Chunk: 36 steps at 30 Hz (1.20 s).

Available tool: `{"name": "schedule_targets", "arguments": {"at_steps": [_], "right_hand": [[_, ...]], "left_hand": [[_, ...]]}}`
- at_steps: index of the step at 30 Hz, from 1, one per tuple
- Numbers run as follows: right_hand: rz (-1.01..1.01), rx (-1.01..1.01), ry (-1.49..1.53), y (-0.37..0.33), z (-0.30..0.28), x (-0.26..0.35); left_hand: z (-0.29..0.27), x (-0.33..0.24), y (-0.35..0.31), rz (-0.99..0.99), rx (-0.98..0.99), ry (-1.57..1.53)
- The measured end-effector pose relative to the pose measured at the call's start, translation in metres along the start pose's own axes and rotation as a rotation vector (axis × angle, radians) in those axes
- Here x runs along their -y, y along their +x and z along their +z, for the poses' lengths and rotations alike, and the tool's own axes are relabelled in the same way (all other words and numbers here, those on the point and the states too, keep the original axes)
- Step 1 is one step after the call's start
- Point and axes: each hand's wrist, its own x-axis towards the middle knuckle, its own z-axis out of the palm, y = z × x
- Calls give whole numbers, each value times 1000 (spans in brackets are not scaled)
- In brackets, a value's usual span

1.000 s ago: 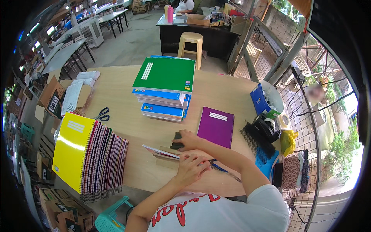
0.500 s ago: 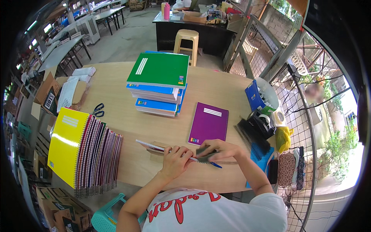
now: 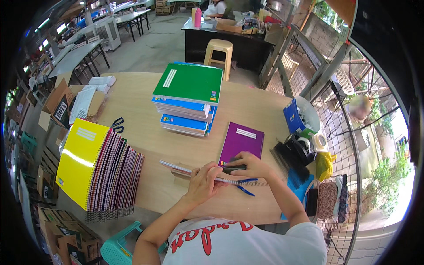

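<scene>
Fingers on the left hand [image 3: 203,182] are bent in a close pinch over a spiral notebook [image 3: 182,168] that's stood on edge, wire coil up, right in front of the person at the near side of the table. Right hand [image 3: 251,167] has its fingers curled around a dark block-like tool [image 3: 232,169], just above the coil; can't tell exactly what it is. Blue-handled pliers [image 3: 246,191] sit by the coil's right end, and a flat purple notebook [image 3: 243,140] with a smooth cover is just behind the right hand. Off left there's a thick leaning stack of coil-bound notebooks [image 3: 112,170], glossy yellow on top, all ridged wire down the side; farther back, a squared-up pile of notebooks [image 3: 187,84] topped in matte-looking green. Over right, a springy tangle of black coils [image 3: 291,165] by a tape dispenser [image 3: 302,145]. Tabletop's [image 3: 132,99] pale wood grain, floor's [image 3: 150,44] grey concrete, beige plastic stool [image 3: 218,44] past the far edge, wire mesh fence [image 3: 342,154] on the right.
</scene>
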Motion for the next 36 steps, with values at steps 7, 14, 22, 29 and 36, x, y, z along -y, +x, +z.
{"name": "schedule_targets", "arguments": {"at_steps": [7,14,22,29,36], "right_hand": [[-162,65,543,16,3,-3],[-190,138,868,24,7,-16],[-321,370,1166,34,-10,24],[-287,195,569,50,-4,27],[-467,352,1106,60,-2,30]], "left_hand": [[-4,5,5,21,-98,-84],[-19,22,-4,-60,-144,79],[-28,39,-18,-203,-84,190],[-23,48,-24,-191,-64,169],[-26,83,-39,-502,-485,-389]]}}
